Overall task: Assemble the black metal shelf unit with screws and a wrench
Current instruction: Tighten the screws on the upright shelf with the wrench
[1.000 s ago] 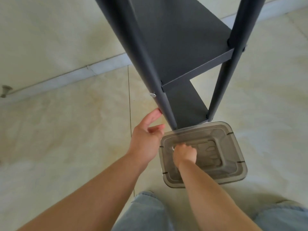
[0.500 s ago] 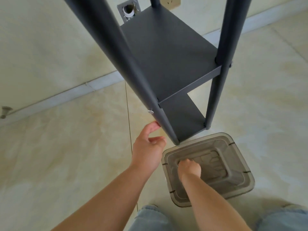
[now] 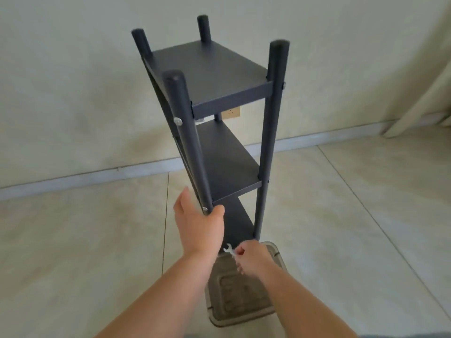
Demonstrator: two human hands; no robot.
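- A clear plastic bin (image 3: 244, 313) sits on the tiled floor (image 3: 85, 240) nearest the viewer, under the right forearm.
- The right hand (image 3: 251, 261) hovers above the bin's far rim; its grip is a pinch, fingers curled round a small silver wrench (image 3: 230, 250) whose open end pokes out toward the left hand.
- The left hand (image 3: 199, 230) is just beside the wrench; its grip wraps the lower part of the near-left post (image 3: 186, 142), thumb at the front, just below a silver screw (image 3: 205, 209).
- The black metal shelf unit (image 3: 219, 76) stands upright just beyond the bin, with three shelves and four posts.
- Another screw head (image 3: 178, 121) shows higher on the held post.
- A wall socket (image 3: 231, 113) shows behind the shelves.
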